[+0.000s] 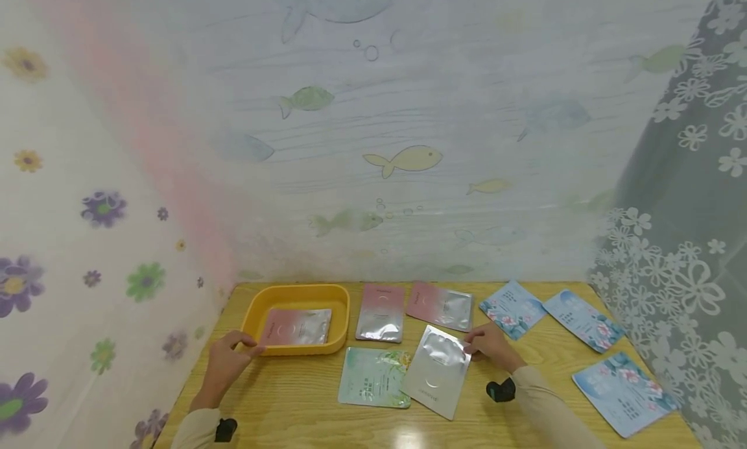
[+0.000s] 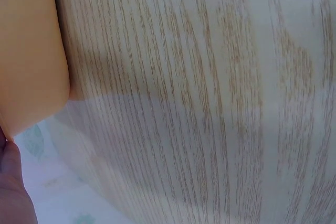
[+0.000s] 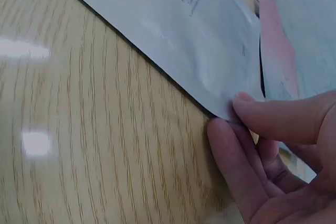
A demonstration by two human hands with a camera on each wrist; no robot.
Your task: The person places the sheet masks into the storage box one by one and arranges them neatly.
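Observation:
My right hand (image 1: 493, 346) pinches the edge of a silver-and-beige sheet mask packet (image 1: 438, 374) between thumb and fingers; in the right wrist view the packet's pale printed side (image 3: 168, 30) slants up from the fingertips (image 3: 223, 135). This packet overlaps a green sheet mask packet (image 1: 370, 377) on the table. At the left, my left hand (image 1: 226, 363) grips the near left corner of a yellow tray (image 1: 303, 350). Inside the tray lies a pink-and-silver packet (image 1: 297, 327). The left wrist view catches the tray's wall (image 2: 31, 51) and part of the hand (image 2: 13, 192).
Two pink-and-silver packets, one upright (image 1: 380, 313) and one slanted (image 1: 440, 306), lie right of the tray. Three blue floral packets (image 1: 513, 309) are spread along the right side of the wooden table (image 1: 292, 410). Patterned curtains (image 1: 408, 241) hang behind and beside it.

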